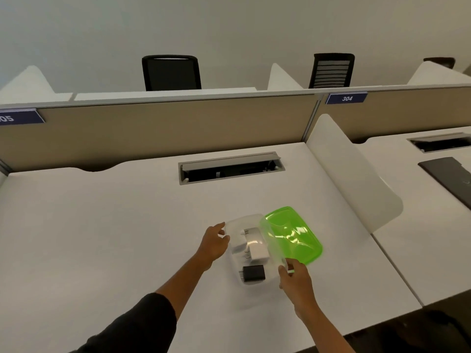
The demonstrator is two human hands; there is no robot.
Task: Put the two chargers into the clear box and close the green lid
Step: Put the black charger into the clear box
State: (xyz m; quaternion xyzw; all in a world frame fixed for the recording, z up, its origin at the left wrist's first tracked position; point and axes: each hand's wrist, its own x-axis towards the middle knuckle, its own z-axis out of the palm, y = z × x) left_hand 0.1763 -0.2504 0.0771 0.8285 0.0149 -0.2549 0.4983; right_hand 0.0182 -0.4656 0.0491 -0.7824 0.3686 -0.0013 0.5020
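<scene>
1. The clear box (251, 250) stands on the white bench (102, 238), near its front edge and right of the middle.
2. Inside the box lie the two chargers: the white charger (256, 248) in the farther part, the black charger (253, 273) in the nearer part, both with their pins to the left.
3. The green lid (293, 234) is open; it stands tilted up along the right side of the box and leans away to the right.
4. The left hand (215, 242) touches the left wall of the box, with its fingers spread loosely against it.
5. The right hand (295, 281) pinches the near corner of the lid between thumb and fingers.
6. A cable slot (230, 168) is in the bench farther back, well apart from the box.
</scene>
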